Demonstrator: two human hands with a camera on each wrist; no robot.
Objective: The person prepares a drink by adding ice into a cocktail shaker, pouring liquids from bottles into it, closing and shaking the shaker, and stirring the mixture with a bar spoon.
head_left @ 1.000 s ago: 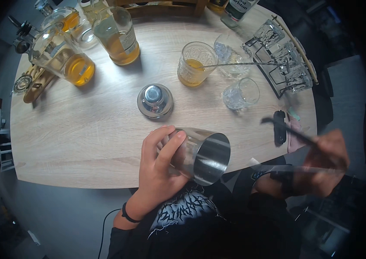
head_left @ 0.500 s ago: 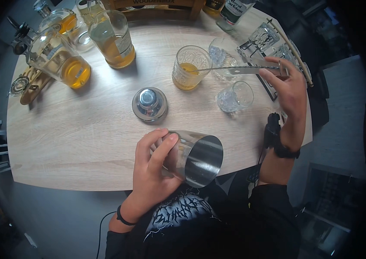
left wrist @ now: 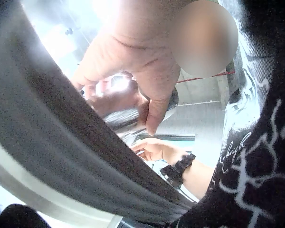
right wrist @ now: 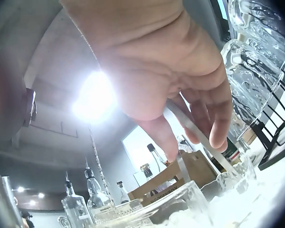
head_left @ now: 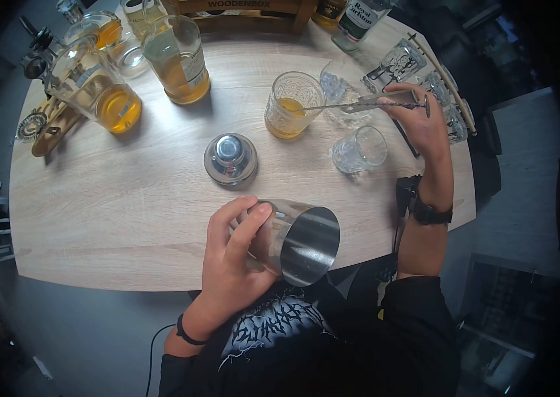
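Observation:
My left hand (head_left: 234, 255) grips a metal shaker tin (head_left: 310, 241), tilted on its side with its mouth facing right, near the table's front edge. In my right hand (head_left: 424, 129) are metal tongs (right wrist: 199, 135), pinched between thumb and fingers. Their tips reach down among ice in a glass bowl (right wrist: 168, 206), under my fingers in the right wrist view. A patterned mixing glass (head_left: 280, 126) with amber liquid stands left of the bowl, a twisted bar spoon (head_left: 386, 104) leaning in it. The shaker's domed top (head_left: 230, 162) sits upright behind the tin.
A short glass tumbler (head_left: 359, 152) stands before the bowl. At the right edge is a rack (head_left: 448, 69) of glasses. Bottles (head_left: 177, 66) and a pouring decanter (head_left: 111, 99) crowd the back left, near a strainer (head_left: 31, 126). A wooden box (head_left: 247, 16) stands behind.
My right hand has swung from beyond the table's right edge up to the ice bowl, bringing the tongs with it, then shifted slightly left. The left hand keeps the tin nearly still.

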